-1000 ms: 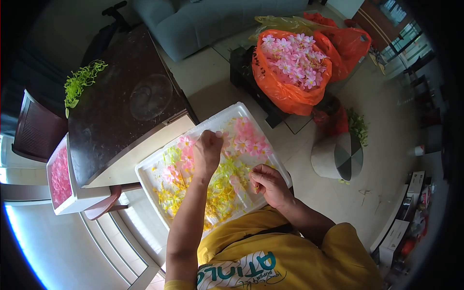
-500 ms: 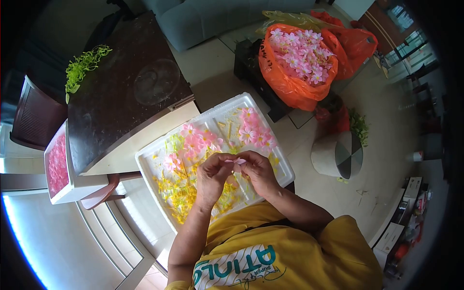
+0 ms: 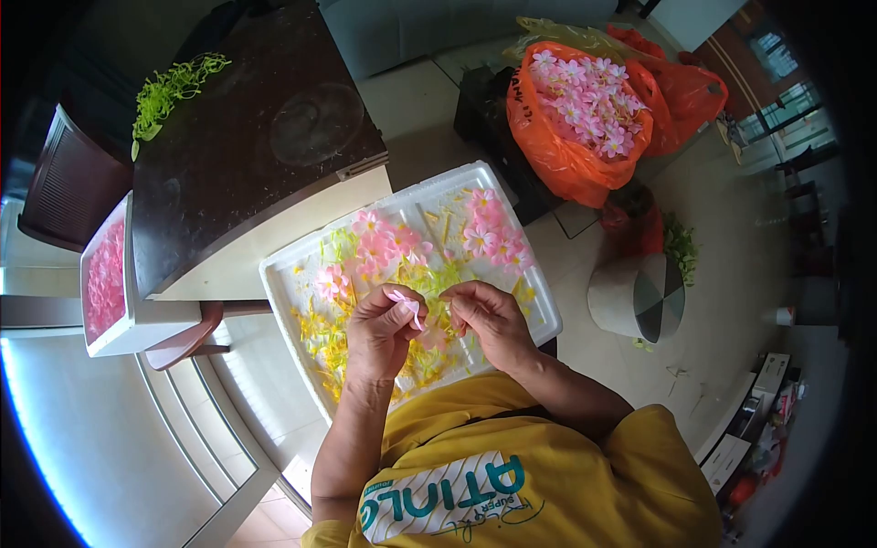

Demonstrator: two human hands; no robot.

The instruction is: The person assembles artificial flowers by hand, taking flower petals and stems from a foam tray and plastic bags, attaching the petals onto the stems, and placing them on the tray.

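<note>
My left hand [image 3: 384, 333] is closed in a pinch on a pink artificial flower [image 3: 406, 305], seen folded and partly hidden by the fingers. Just to its right, my right hand [image 3: 493, 326] has its thumb and fingertips pressed together; whatever lies between them is too small to make out. A small gap separates the hands. Both are above a white foam tray [image 3: 545, 315]. On it lie pink flowers [image 3: 493, 239] toward the far side, yellow pieces [image 3: 324, 344] at the left and near side, and light green pieces [image 3: 448, 274] near the middle.
A dark table [image 3: 247, 137] with green artificial stems [image 3: 174, 91] stands at left. Below its edge, a white box [image 3: 164, 326] contains pink petals [image 3: 107, 283]. Far right, an orange bag [image 3: 539, 155] holds pink flowers [image 3: 594, 100]; nearer stands a round stool [image 3: 621, 297].
My hands have moved apart from their meeting point. The pink flower has stayed in my left hand, turned more upright. The camera view has shifted slightly.
</note>
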